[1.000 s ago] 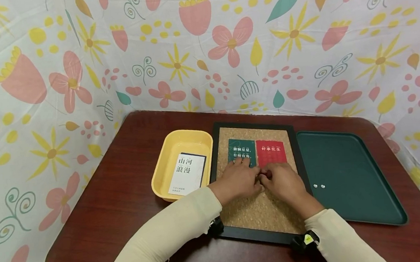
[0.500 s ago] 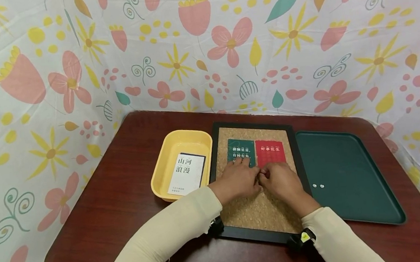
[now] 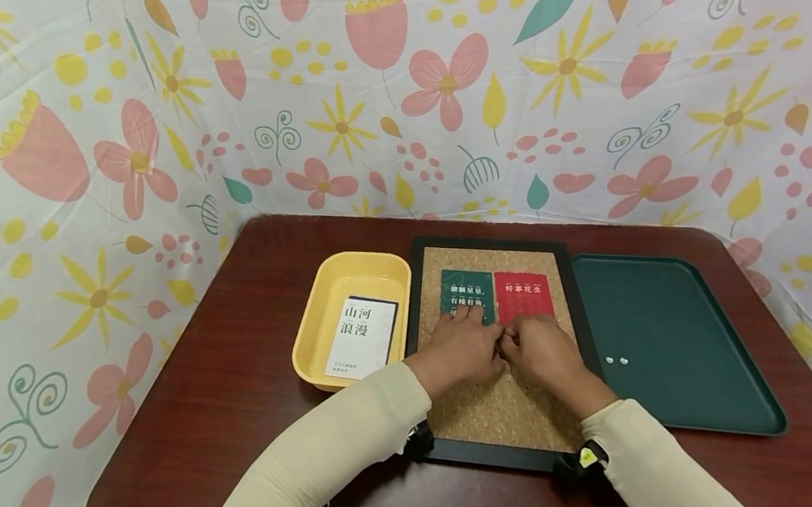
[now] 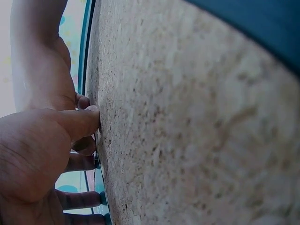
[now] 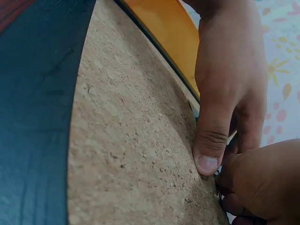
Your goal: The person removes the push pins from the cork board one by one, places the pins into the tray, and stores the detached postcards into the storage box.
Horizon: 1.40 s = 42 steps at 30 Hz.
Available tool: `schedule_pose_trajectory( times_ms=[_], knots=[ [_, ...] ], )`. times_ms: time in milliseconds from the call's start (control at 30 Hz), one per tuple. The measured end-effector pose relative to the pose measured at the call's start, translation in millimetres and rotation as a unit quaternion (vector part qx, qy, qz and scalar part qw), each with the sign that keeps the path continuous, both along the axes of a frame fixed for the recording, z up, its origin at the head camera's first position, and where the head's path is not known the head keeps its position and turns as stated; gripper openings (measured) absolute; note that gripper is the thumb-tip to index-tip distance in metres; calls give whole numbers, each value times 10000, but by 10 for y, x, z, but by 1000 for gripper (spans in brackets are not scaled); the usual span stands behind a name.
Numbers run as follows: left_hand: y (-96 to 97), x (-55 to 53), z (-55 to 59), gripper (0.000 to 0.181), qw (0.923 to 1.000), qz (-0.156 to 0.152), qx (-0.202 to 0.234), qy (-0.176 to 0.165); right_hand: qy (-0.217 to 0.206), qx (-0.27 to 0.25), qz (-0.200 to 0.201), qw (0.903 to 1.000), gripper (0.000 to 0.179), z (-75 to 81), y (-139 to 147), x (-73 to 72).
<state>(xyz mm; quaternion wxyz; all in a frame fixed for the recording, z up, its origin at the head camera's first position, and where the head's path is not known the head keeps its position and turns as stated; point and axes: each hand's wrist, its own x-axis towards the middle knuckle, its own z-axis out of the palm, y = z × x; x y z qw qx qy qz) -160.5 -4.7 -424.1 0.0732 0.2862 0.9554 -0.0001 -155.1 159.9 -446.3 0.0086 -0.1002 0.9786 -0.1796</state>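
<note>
A cork board point(image 3: 507, 418) in a black frame bears a green card point(image 3: 465, 282) and a red card point(image 3: 523, 290), side by side, both with printed writing. My left hand point(image 3: 461, 349) rests with spread fingers on the green card's lower part, its thumb point(image 5: 207, 161) pressing by the cork. Against it, my right hand point(image 3: 547, 354) has curled fingers that pinch something tiny at the cards' lower adjoining corners. A small metallic glint shows there in the right wrist view, likely a thumbtack, mostly hidden by the fingers.
Left of the board stands a yellow tray point(image 3: 338, 271) holding a white card point(image 3: 360, 338) over a dark-edged one. A dark green tray point(image 3: 673, 319) lies to the right, with two silvery thumbtacks point(image 3: 617, 361) on it. A floral cloth point(image 3: 362, 88) hangs behind the brown table point(image 3: 227, 366).
Both hands stay at the same spot on the board. The right wrist has shifted very slightly left; the cards and trays have not moved.
</note>
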Motion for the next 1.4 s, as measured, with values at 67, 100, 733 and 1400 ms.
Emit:
schedule_pose_trajectory(
  times_ms=[67,100,733,1400],
  knots=[
    [4,0,4,54,10000,15,-12,-14,-4,23,8,10000,31,4,0,3],
    [4,0,5,54,10000,21,-18,-19,-2,35,10,10000,32,6,-1,5],
    [6,6,13,55,10000,5,-65,26,189,-30,102,9998,33,-2,-9,-1],
    [11,7,17,58,9999,-25,-113,95,174,-131,16,9998,35,7,-24,-2]
  ],
)
